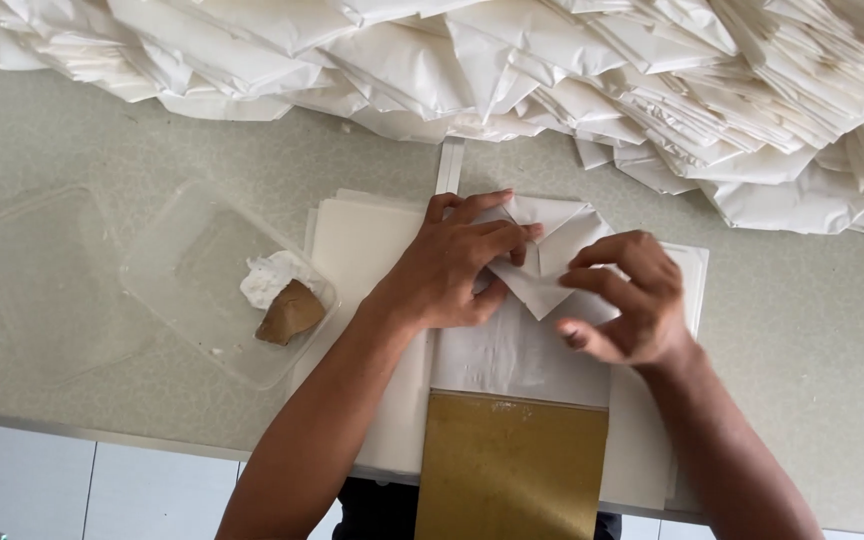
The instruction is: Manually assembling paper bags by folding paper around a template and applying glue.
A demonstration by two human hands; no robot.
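A white sheet of paper (pixel 552 245) lies partly folded into a pointed shape on a stack of white sheets (pixel 357 245). My left hand (pixel 452 265) presses flat on the fold's left side, fingers spread toward the right. My right hand (pixel 627 300) pinches the fold's right flap between thumb and fingers. A gold-coloured board (pixel 512 465) lies under the stack's near end, at the table edge.
A clear plastic tray (pixel 202 250) to the left holds a white paste lump (pixel 272 275) and a brown scrap (pixel 292 312). A clear lid (pixel 42 280) lies further left. A big heap of folded white papers (pixel 552 70) fills the far side of the table.
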